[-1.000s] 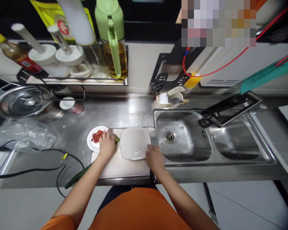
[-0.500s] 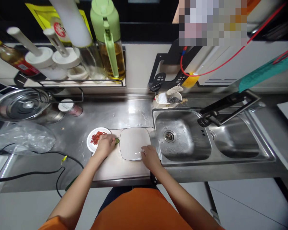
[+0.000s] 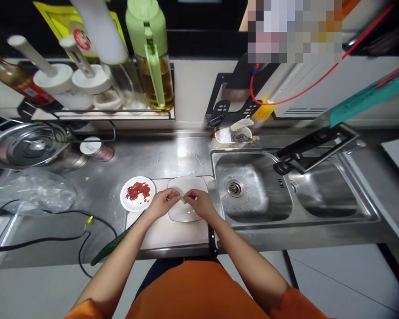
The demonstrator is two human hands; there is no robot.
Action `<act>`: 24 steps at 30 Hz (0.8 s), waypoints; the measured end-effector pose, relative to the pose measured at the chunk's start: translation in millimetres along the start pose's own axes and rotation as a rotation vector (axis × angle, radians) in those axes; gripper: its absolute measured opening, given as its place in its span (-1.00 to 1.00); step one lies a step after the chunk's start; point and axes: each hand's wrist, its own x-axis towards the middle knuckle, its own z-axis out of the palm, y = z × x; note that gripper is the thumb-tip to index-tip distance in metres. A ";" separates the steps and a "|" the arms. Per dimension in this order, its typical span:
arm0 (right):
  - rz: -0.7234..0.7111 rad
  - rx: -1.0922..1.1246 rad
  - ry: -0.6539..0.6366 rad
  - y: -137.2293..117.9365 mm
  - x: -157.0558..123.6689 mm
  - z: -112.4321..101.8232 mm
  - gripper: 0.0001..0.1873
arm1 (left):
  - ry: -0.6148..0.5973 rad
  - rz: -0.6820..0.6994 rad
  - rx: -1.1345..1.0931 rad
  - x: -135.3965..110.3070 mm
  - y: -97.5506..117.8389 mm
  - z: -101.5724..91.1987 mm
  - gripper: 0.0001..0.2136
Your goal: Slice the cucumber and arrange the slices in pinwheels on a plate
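Note:
Over the squarish plate [image 3: 186, 215] both my hands meet at a small pale-green cucumber slice [image 3: 182, 200]. My left hand [image 3: 164, 203] pinches its left side, and my right hand [image 3: 199, 204] pinches the right side. The fingers partly hide the slice. Beneath the plate lies a light cutting board [image 3: 166, 237]. A round white plate [image 3: 126, 204] with chopped red pieces [image 3: 138, 190] stands at the board's left corner. Under my left forearm a long dark-green cucumber [image 3: 111, 249] lies slanting, partly covered.
A black knife handle [image 3: 213, 241] shows at the board's right edge. The double sink [image 3: 254, 190] with its black faucet [image 3: 299, 164] is on the right. At left are a plastic bag [image 3: 33, 190], a lidded pot [image 3: 33, 146] and a black cable [image 3: 86, 212]. Bottles line the back rack [image 3: 119, 116].
My left hand has moved right from beside the round plate, bringing the cucumber slice over the squarish plate. My right hand has shifted left and up from the plate's edge and now pinches the slice too.

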 end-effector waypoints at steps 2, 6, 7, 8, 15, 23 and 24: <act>0.016 0.043 0.010 3.3 0.4 -3.2 -0.89 | 0.056 -0.159 -0.163 0.7 -2.9 6.7 -0.73; 0.010 0.082 0.007 5.9 -1.0 -8.0 -0.87 | -0.028 -0.511 -0.536 3.0 -2.1 21.8 -0.65; 0.004 0.082 0.002 6.1 -1.5 -8.7 -0.87 | -0.039 -0.548 -0.608 4.5 -1.1 25.0 -0.66; -0.002 0.081 -0.002 6.6 -1.8 -9.2 -0.87 | -0.035 -0.562 -0.666 6.5 -0.3 27.6 -0.68; 0.031 0.061 0.026 24.4 9.0 -6.3 -0.88 | 0.105 -0.486 -0.709 34.7 -6.9 34.1 -0.67; 0.146 -0.109 0.147 39.6 33.7 2.6 -0.87 | 0.149 -0.210 -0.004 68.7 -11.4 31.4 -0.83; 0.153 -0.121 0.161 40.0 36.3 3.2 -0.88 | 0.163 -0.176 0.083 70.3 -9.3 30.9 -0.84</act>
